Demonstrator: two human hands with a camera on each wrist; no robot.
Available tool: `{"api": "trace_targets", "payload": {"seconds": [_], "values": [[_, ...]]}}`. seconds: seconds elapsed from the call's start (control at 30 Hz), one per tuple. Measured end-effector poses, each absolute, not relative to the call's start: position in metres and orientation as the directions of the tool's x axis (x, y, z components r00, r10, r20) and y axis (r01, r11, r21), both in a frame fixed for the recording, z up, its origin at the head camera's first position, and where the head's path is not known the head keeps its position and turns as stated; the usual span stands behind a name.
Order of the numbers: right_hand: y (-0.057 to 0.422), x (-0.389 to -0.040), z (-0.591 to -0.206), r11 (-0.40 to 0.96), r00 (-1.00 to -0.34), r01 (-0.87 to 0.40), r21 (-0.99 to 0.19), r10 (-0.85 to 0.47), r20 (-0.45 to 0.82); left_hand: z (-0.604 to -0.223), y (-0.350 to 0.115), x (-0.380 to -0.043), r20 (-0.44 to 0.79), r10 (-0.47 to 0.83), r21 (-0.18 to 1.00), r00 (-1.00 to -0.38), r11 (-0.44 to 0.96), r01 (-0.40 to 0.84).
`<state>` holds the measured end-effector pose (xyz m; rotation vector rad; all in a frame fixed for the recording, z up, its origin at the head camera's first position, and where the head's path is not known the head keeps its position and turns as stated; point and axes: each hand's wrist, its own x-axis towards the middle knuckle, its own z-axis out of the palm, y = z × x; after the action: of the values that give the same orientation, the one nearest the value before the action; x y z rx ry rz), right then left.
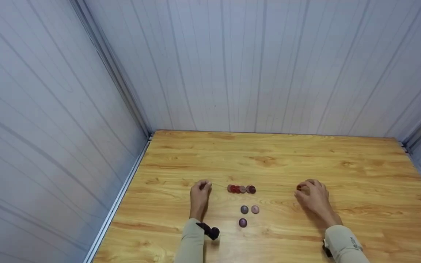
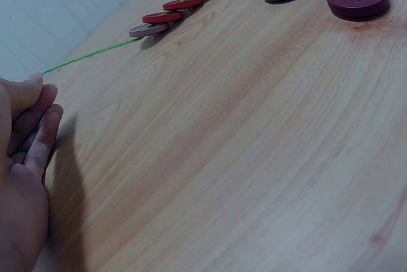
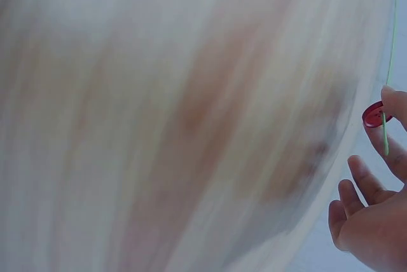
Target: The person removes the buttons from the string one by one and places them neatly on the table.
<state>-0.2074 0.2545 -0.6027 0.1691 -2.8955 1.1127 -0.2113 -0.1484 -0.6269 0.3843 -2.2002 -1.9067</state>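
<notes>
A green string [image 2: 89, 54] runs between the two hands, with a row of red, mauve and dark buttons [image 1: 242, 189] threaded on it, lying overlapped on the table. My left hand [image 1: 200, 197] pinches one end of the string between thumb and finger, left of the row. On the far side of the row, my right hand [image 1: 314, 197] holds a red button [image 3: 376, 114] between thumb and finger. The string passes through that button, and its short tail [image 3: 385, 138] hangs below it.
Loose on the table [image 1: 152, 226] nearer the body are a grey button [image 1: 244, 209], a pink button [image 1: 255, 209] and a purple button [image 1: 243, 222]. Pale panelled walls [image 1: 214, 65] stand behind the table and at its sides.
</notes>
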Motion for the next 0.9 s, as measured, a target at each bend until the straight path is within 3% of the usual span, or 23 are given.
{"api": "trace_targets", "payload": {"seconds": [0.9], "values": [[0.271, -0.204, -0.593, 0.75, -0.995, -0.093, -0.655, -0.04, 0.096, -0.627, -0.148, -0.212, -0.004, -0.329, 0.987, -0.944, 0.149, -0.057]]}}
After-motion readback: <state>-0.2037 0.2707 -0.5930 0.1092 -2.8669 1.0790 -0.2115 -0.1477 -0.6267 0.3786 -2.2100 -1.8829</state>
